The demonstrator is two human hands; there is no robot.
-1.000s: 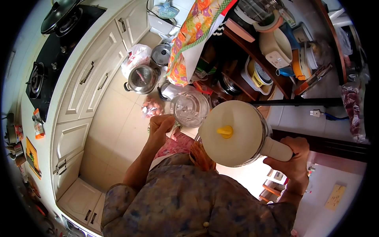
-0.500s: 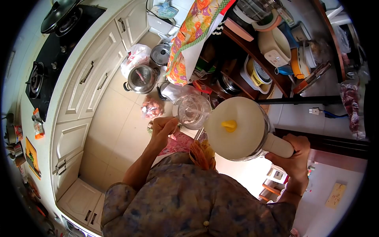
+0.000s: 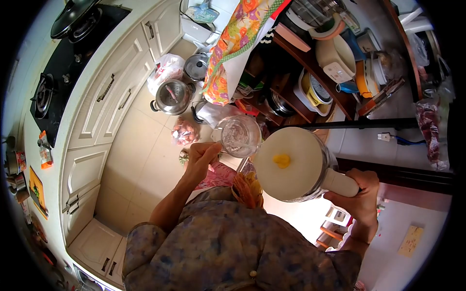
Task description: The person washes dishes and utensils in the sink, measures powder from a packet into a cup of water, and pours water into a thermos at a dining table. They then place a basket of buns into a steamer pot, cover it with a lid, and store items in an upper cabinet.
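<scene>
My left hand [image 3: 201, 160] is closed around the handle of a clear glass mug [image 3: 241, 138], held out in front of my chest. My right hand [image 3: 359, 196] grips the pale handle of a pitcher [image 3: 328, 162]. Its round cream lid [image 3: 286, 179] carries a yellow knob [image 3: 281, 161] and faces the camera. The pitcher leans towards the mug, its spout side close to the mug's rim. A clear streak at the mug's right side looks like liquid, and ripples show inside the mug. Whether pitcher and mug touch, I cannot tell.
Past the mug, a lidded steel pot [image 3: 173, 97] and a plastic bag of round items [image 3: 185, 132] stand on the tiled floor [image 3: 138, 145]. A dark shelf [image 3: 310, 60] holds kitchenware at upper right. White cabinets [image 3: 104, 102] and a black stove [image 3: 63, 77] line the left.
The pitcher has shifted slightly towards my body and turned a little. The mug has barely moved, and the surface inside it looks more rippled. Both hands keep their hold.
</scene>
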